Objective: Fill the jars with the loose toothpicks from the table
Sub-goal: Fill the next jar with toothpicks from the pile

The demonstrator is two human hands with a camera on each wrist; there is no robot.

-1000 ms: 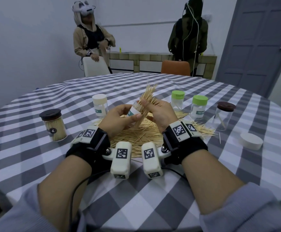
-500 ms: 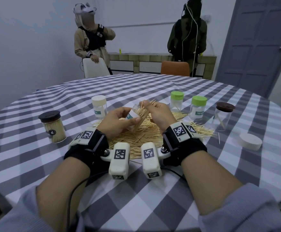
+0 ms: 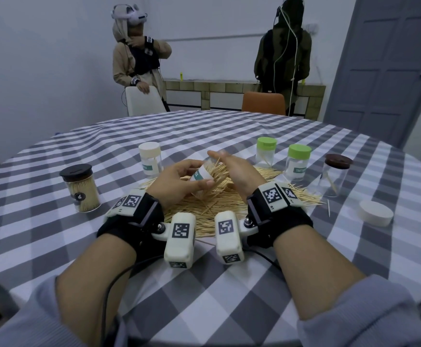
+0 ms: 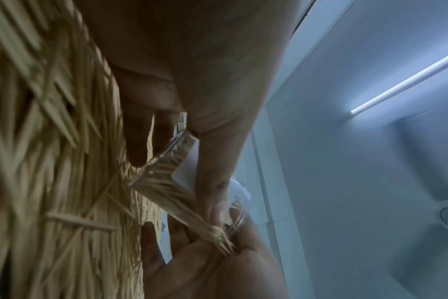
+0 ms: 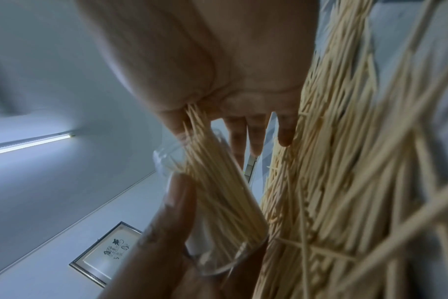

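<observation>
Round table (image 3: 229,131) under grey-and-white check cloth, toothpick pile (image 3: 212,209) heaped near its front. Above the pile: left hand (image 3: 176,181), fingers curled around a clear jar (image 3: 201,177) tilted mouth toward the right, packed with toothpicks. Right hand (image 3: 237,169) flat, fingers straight, palm pressed against the toothpick ends at the jar mouth. Standing jars, five: one dark-lidded and full (image 3: 80,187), one cream-lidded (image 3: 150,159), two green-lidded (image 3: 265,151) (image 3: 298,161), one dark-lidded and nearly empty (image 3: 335,177). One loose cream lid (image 3: 374,212) at far right.
</observation>
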